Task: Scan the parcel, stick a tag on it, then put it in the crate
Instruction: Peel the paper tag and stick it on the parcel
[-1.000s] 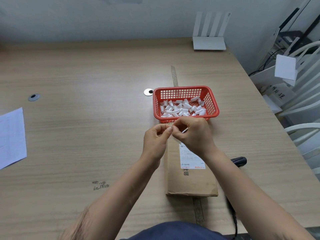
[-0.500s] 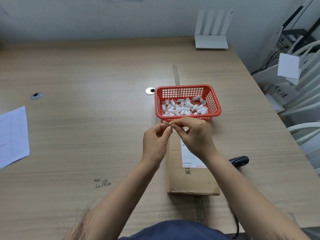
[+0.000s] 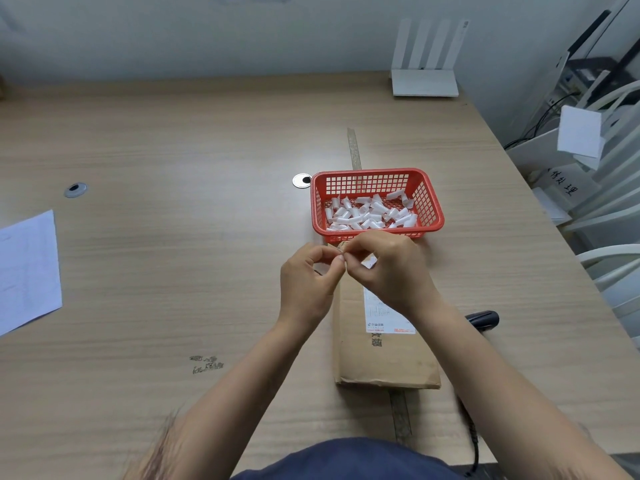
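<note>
**Both hands pinching a tag above the parcel**

I'm seeing the left hand (image 3: 308,275) and right hand (image 3: 388,268) meeting fingertip to fingertip, pinching a small white tag (image 3: 370,262). The parcel (image 3: 381,348) is lying flat beneath them, touching the red basket (image 3: 429,202).

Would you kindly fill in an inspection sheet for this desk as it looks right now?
Surface: wooden table, tape strip down the middle.
Job's things: cardboard parcel flat, label up; red basket of white tags beyond it; scanner at parcel's right.
Clutter: paper sheet at left edge; router at far edge.
Hands: left hand and right hand pinch a small tag together above the parcel.
Cables: scanner cord.
Surroundings: white chairs, papers at right.
</note>
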Motion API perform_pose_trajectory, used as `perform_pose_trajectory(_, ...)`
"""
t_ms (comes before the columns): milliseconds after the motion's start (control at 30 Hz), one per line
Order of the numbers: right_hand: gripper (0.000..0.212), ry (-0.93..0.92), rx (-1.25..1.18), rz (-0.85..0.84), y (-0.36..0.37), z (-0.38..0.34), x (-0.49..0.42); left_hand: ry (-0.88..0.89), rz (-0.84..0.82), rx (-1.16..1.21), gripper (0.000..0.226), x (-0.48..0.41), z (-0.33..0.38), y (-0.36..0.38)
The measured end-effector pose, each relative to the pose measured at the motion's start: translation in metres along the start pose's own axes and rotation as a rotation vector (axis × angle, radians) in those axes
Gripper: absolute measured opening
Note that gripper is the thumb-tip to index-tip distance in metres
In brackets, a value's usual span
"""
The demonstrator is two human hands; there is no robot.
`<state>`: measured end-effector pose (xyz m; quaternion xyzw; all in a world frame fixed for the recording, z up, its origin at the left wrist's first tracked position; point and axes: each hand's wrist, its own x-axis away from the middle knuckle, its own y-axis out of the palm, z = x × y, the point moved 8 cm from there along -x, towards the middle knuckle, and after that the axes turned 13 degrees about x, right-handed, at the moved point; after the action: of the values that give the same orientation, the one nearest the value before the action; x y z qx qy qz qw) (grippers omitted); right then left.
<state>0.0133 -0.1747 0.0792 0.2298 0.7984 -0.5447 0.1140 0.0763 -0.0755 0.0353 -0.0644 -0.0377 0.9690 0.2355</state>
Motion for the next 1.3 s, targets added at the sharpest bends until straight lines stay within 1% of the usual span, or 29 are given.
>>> perform_pose_trajectory(167, 0.011, 0.005, -0.001, -0.043, 0.004, 0.001, 0.001, 0.029, -0.044, -0.018, 0.012, 0.001, 0.003, 0.001)
perform_pose_trajectory(300, 0.010, 0.035, -0.035, -0.023, 0.003, 0.001, 0.004, -0.002, -0.081, 0.024, 0.016, 0.001, -0.002, 0.002)
perform_pose_trajectory(367, 0.007, 0.058, -0.062, -0.011, 0.004, 0.003, 0.006, -0.009, -0.103, 0.034, 0.014, 0.001, -0.002, 0.003)
perform_pose_trajectory(433, 0.005, 0.088, -0.119, -0.002, 0.004, 0.006, 0.006, -0.008, -0.118, 0.039, 0.006, 0.001, -0.001, 0.004)
perform_pose_trajectory(500, 0.004, 0.122, -0.192, -0.014, 0.005, 0.009, 0.006, -0.006, -0.129, 0.053, 0.005, -0.001, 0.001, 0.002)
perform_pose_trajectory(567, 0.005, 0.166, -0.276, -0.039, 0.006, 0.013, 0.007, -0.021, -0.148, 0.066, 0.008, -0.002, 0.001, 0.001)
perform_pose_trajectory(633, 0.007, 0.181, -0.330, -0.075, 0.007, 0.014, 0.008, -0.042, -0.151, 0.085, 0.016, -0.003, 0.002, -0.001)
perform_pose_trajectory(733, 0.008, 0.112, -0.281, -0.109, 0.004, 0.009, 0.006, -0.097, -0.141, 0.129, 0.022, -0.001, 0.002, -0.002)
perform_pose_trajectory(900, 0.008, -0.022, -0.157, -0.062, -0.005, -0.004, 0.004, -0.173, -0.157, 0.132, 0.016, 0.002, 0.003, -0.001)
perform_pose_trajectory(1067, 0.009, -0.039, -0.143, -0.049, -0.006, -0.006, 0.007, -0.181, -0.150, 0.151, 0.021, 0.005, 0.006, -0.003)
perform_pose_trajectory(1300, 0.010, -0.010, -0.163, -0.056, -0.006, -0.002, 0.006, -0.152, -0.168, 0.119, 0.016, 0.008, 0.010, -0.003)
